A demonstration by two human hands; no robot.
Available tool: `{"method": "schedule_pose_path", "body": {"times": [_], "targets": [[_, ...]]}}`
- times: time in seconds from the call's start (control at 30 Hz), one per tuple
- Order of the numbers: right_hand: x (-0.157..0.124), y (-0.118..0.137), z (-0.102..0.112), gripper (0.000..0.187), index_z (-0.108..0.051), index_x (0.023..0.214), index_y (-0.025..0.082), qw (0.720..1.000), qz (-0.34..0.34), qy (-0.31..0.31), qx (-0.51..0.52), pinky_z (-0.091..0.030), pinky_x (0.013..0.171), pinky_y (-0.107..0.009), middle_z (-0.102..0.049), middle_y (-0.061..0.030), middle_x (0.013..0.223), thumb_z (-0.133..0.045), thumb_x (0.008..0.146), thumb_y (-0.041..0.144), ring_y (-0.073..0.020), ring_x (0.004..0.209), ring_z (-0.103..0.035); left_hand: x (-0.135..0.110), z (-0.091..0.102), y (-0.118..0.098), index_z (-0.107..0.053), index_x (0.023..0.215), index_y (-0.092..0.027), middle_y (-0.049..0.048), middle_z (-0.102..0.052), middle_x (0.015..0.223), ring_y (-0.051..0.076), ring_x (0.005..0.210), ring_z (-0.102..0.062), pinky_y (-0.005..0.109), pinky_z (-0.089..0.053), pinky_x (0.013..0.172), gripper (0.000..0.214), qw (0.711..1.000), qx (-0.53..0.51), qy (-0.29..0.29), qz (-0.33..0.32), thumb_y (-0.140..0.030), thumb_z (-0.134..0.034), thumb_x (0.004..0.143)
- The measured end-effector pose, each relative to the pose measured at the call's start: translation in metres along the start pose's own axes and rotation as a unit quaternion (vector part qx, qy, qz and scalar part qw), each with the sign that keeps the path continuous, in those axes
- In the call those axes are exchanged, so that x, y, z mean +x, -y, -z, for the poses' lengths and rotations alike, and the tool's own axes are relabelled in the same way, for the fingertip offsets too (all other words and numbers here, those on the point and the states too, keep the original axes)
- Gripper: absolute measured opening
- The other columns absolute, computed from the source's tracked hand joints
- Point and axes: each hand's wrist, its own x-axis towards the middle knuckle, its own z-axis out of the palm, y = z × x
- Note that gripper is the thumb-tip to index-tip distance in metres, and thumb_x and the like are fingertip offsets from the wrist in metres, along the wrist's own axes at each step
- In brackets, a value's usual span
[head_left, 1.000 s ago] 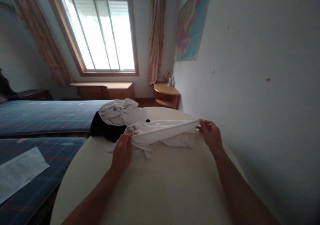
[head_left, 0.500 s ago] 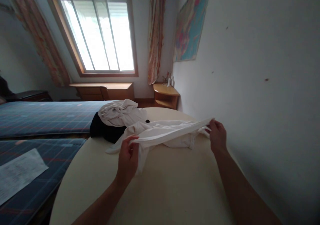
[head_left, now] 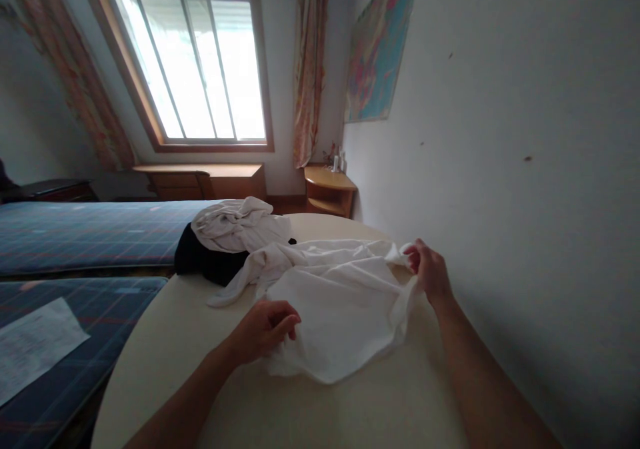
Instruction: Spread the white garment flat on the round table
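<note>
A white shirt (head_left: 345, 309) lies spread and wrinkled on a round cream table (head_left: 350, 409), its lower edge towards me. One sleeve-like end (head_left: 227, 292) stretches out to the left. My left hand (head_left: 267, 329) is at the shirt's left edge with its fingers curled and thumb close to them, closed on the cloth; the pinch itself is partly hidden. At the right edge my right hand (head_left: 429, 269) pinches the white fabric, lifting it slightly. Behind the shirt, a crumpled off-white garment (head_left: 235, 226) rests on a black cloth item (head_left: 210, 259).
Left of the table are mattresses in blue plaid (head_left: 100, 236), with a printed paper sheet (head_left: 40, 346) on the nearer one. A white wall (head_left: 525, 249) runs close along the right. A wooden corner shelf (head_left: 330, 179) and a low desk (head_left: 215, 177) stand by the window.
The shirt's stretched edge has dropped towards me, and its body now lies spread over the table. My left hand has moved nearer and right; my right hand stays almost in place.
</note>
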Motion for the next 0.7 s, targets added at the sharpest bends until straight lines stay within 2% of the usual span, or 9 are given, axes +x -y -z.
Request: {"method": "schedule_pose_path", "body": {"times": [0.07, 0.13, 0.23, 0.33, 0.4, 0.43, 0.57, 0.63, 0.7], "targets": [[-0.003, 0.003, 0.0, 0.063, -0.064, 0.071, 0.017, 0.998, -0.002, 0.047, -0.031, -0.038, 0.048, -0.026, -0.054, -0.0002, 0.052, -0.039, 0.085, 0.074, -0.0131, 0.046, -0.048, 0.003, -0.001, 0.005, -0.071, 0.091, -0.02, 0.0036, -0.071, 0.078, 0.014, 0.064, -0.061, 0.025, -0.048, 0.062, 0.026, 0.995, 0.084, -0.049, -0.024, -0.041, -0.056, 0.09], [-0.006, 0.006, -0.001, 0.063, -0.066, 0.072, 0.017, 0.99, 0.006, 0.085, -0.109, -0.041, 0.05, -0.027, -0.059, -0.0018, 0.055, -0.038, 0.087, 0.072, -0.014, 0.047, -0.052, 0.006, -0.002, 0.011, -0.071, 0.098, -0.023, 0.0046, -0.072, 0.094, 0.018, 0.083, -0.065, 0.03, -0.051, 0.078, 0.018, 0.984, 0.149, -0.077, -0.056, -0.034, -0.06, 0.087], [-0.012, 0.008, -0.007, 0.051, -0.069, 0.077, 0.017, 0.964, 0.043, 0.153, -0.214, -0.046, 0.058, -0.027, -0.067, -0.0038, 0.064, -0.049, 0.087, 0.063, -0.0165, 0.057, -0.061, 0.007, -0.004, 0.02, -0.068, 0.111, -0.025, 0.0074, -0.066, 0.121, 0.024, 0.115, -0.058, 0.04, -0.045, 0.102, 0.031, 0.968, 0.216, -0.08, -0.098, -0.029, -0.069, 0.081], [-0.02, 0.008, -0.017, 0.04, -0.072, 0.101, 0.018, 0.938, 0.121, 0.237, -0.223, -0.052, 0.075, -0.029, -0.073, -0.0073, 0.096, -0.066, 0.079, 0.051, -0.0202, 0.084, -0.068, 0.007, -0.004, 0.027, -0.066, 0.12, -0.025, 0.0092, -0.061, 0.133, 0.03, 0.127, -0.05, 0.046, -0.039, 0.109, 0.049, 0.955, 0.271, -0.068, -0.096, -0.031, -0.078, 0.073], [-0.025, 0.008, -0.023, 0.043, -0.071, 0.113, 0.021, 0.918, 0.17, 0.283, -0.219, -0.051, 0.084, -0.032, -0.07, -0.0075, 0.112, -0.069, 0.077, 0.045, -0.0213, 0.096, -0.067, 0.007, -0.003, 0.027, -0.067, 0.117, -0.026, 0.0083, -0.064, 0.128, 0.03, 0.122, -0.054, 0.047, -0.04, 0.106, 0.044, 0.951, 0.294, -0.057, -0.077, -0.031, -0.077, 0.075], [-0.027, 0.009, -0.025, 0.04, -0.071, 0.113, 0.022, 0.907, 0.182, 0.304, -0.226, -0.051, 0.085, -0.032, -0.071, -0.007, 0.112, -0.068, 0.078, 0.043, -0.021, 0.095, -0.066, 0.008, -0.002, 0.025, -0.069, 0.113, -0.026, 0.0075, -0.067, 0.122, 0.029, 0.118, -0.057, 0.046, -0.042, 0.103, 0.036, 0.949, 0.303, -0.053, -0.068, -0.03, -0.074, 0.077], [-0.033, 0.017, -0.026, 0.024, -0.076, 0.092, 0.02, 0.877, 0.158, 0.364, -0.272, -0.048, 0.069, -0.027, -0.073, -0.0036, 0.08, -0.06, 0.082, 0.035, -0.0172, 0.07, -0.064, 0.007, 0.005, 0.012, -0.072, 0.089, -0.023, 0.0059, -0.073, 0.095, 0.027, 0.099, -0.064, 0.046, -0.04, 0.099, 0.01, 0.941, 0.33, -0.046, -0.056, -0.03, -0.065, 0.085], [-0.037, 0.025, -0.022, 0.02, -0.075, 0.081, 0.019, 0.86, 0.127, 0.41, -0.276, -0.044, 0.06, -0.024, -0.071, -0.0016, 0.072, -0.06, 0.078, 0.031, -0.0154, 0.063, -0.061, 0.003, 0.009, 0.006, -0.072, 0.082, -0.022, 0.0051, -0.072, 0.083, 0.024, 0.088, -0.065, 0.04, -0.043, 0.093, 0.017, 0.949, 0.31, -0.023, -0.056, -0.033, -0.061, 0.088], [-0.041, 0.036, -0.018, 0.022, -0.074, 0.073, 0.018, 0.835, 0.075, 0.471, -0.275, -0.039, 0.054, -0.022, -0.068, -0.001, 0.065, -0.059, 0.078, 0.034, -0.0138, 0.058, -0.059, -0.001, 0.013, 0.002, -0.07, 0.076, -0.021, 0.0033, -0.069, 0.071, 0.02, 0.072, -0.064, 0.031, -0.046, 0.074, 0.028, 0.967, 0.249, 0.023, -0.035, -0.038, -0.054, 0.092]]}}
